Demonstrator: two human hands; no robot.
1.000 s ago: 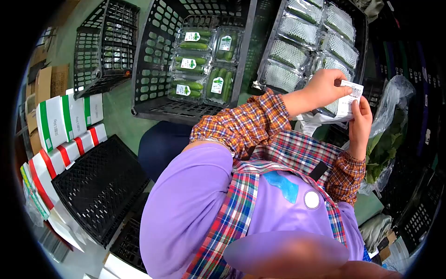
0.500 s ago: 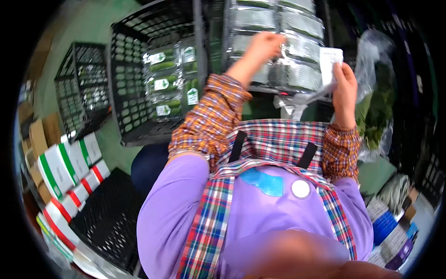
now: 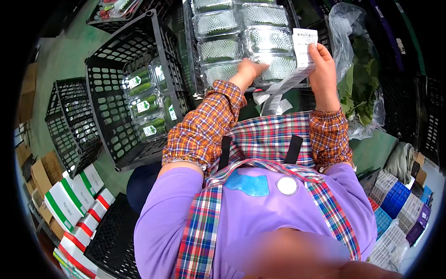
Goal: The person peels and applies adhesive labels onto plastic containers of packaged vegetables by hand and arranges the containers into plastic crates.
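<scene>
My left hand (image 3: 250, 73) is over the lower packs in a black crate (image 3: 295, 14), fingertips on a clear pack (image 3: 274, 66) wrapped in white foam net. Its thumb and a finger look apart, and I see nothing held. My right hand (image 3: 323, 69), fingers closed, pinches a strip of white printed labels (image 3: 304, 46) at the crate's right edge. The strip trails down and left to a bunched part (image 3: 274, 105) below the crate's front edge. Green vegetables show through the ends of several netted packs.
To the left, a black crate (image 3: 103, 111) holds labelled cucumber packs (image 3: 146, 105); another crate (image 3: 69, 125) stands beyond it. White boxes (image 3: 69, 204) are stacked at lower left. At right lies a plastic bag (image 3: 346, 32) with leafy greens (image 3: 362, 88).
My left hand has left the label strip and come down on the lower packs. My right hand still holds the strip, now raised beside the crate. The view has shifted to the right.
</scene>
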